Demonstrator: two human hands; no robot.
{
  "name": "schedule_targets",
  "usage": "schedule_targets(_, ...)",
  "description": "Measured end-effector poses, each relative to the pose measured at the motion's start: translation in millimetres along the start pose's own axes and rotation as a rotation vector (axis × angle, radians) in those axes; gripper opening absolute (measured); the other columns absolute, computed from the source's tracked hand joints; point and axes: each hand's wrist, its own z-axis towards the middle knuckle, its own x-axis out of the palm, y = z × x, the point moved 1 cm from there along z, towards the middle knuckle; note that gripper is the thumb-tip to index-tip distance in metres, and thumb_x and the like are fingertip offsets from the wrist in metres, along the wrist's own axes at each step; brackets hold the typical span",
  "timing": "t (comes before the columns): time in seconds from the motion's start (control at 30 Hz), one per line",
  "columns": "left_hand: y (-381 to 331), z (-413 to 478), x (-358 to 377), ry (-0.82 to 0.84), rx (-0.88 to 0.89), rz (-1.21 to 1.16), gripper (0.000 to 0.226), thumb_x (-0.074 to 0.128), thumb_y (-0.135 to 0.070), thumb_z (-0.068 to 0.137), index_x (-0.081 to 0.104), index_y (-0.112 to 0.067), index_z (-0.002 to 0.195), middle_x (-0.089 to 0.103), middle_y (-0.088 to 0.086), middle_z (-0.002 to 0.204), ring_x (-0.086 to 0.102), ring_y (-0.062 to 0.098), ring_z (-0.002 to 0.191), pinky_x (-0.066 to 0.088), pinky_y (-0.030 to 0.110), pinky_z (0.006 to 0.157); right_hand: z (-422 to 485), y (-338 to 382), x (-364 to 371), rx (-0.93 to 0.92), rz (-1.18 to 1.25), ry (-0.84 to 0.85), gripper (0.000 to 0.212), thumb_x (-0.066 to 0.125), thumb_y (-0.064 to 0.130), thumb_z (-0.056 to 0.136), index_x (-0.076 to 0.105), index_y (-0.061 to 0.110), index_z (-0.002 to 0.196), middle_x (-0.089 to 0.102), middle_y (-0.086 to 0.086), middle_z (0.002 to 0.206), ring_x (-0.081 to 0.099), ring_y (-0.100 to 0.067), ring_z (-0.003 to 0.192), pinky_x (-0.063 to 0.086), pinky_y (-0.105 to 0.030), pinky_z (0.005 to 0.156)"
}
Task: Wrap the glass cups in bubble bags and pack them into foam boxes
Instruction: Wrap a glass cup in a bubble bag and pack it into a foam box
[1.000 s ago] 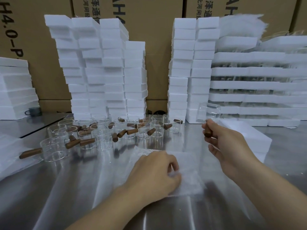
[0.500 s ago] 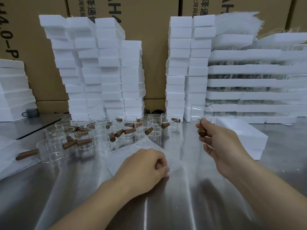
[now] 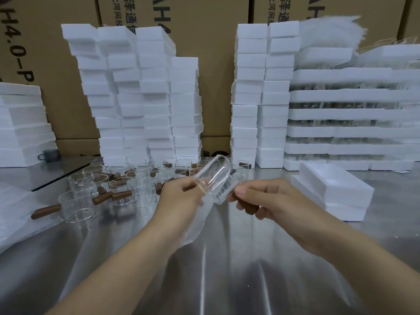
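Observation:
A clear glass cup (image 3: 218, 180) with a brown wooden handle is held tilted above the steel table, between both hands. My right hand (image 3: 270, 205) grips its handle, which is mostly hidden in the fingers. My left hand (image 3: 181, 198) pinches the top of a clear bubble bag (image 3: 197, 223) beside the cup's base; the bag hangs down toward the table. Whether the cup is inside the bag's mouth I cannot tell. Several more glass cups (image 3: 122, 185) with wooden handles stand grouped on the table to the left.
An open foam box (image 3: 334, 189) lies on the table (image 3: 227, 269) at right. Tall stacks of white foam boxes (image 3: 141, 98) and foam trays (image 3: 354, 114) line the back before cardboard cartons. More bubble bags (image 3: 13, 214) lie at far left, near a grey cup (image 3: 51, 154).
My left hand lifted the bubble bag off the table. My right hand brought the cup left and down to meet it at the centre.

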Motion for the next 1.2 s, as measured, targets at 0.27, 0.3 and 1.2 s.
schedule_targets(0.27,-0.2,5.5,-8.4,0.036,-0.137,-0.148,0.008,0.083,-0.035,0.092,0.087,-0.029,0.087,0.082,-0.006,0.101,0.070,0.023,0.092,0.053,0.034,0.077,3.8,-6.9,-9.8,0.118,-0.068,-0.239,0.028,0.070,0.035,0.098,0.084,0.016,0.084,0.073,0.002,0.074,0.057,-0.004,0.060,0.043,-0.011,0.060)
schedule_targets(0.3,0.0,5.6,-8.5,0.028,-0.130,-0.140,0.008,0.083,-0.036,0.093,0.086,-0.031,0.088,0.083,-0.007,0.106,0.071,0.023,0.095,0.052,0.037,0.080,4.1,-8.9,-11.4,0.128,-0.062,-0.278,0.028,0.071,0.031,0.098,0.084,0.013,0.081,0.072,0.002,0.071,0.056,-0.002,0.056,0.041,-0.007,0.053)
schedule_targets(1.2,-15.9,-35.0,16.0,0.009,0.694,0.381,0.010,0.073,-0.038,0.095,0.074,-0.036,0.085,0.069,-0.017,0.086,0.063,0.015,0.076,0.049,0.023,0.068,3.6,-20.5,2.4,0.139,-0.150,-0.139,0.024,0.077,0.037,0.093,0.084,0.017,0.080,0.073,-0.001,0.071,0.055,-0.001,0.057,0.037,-0.008,0.052)
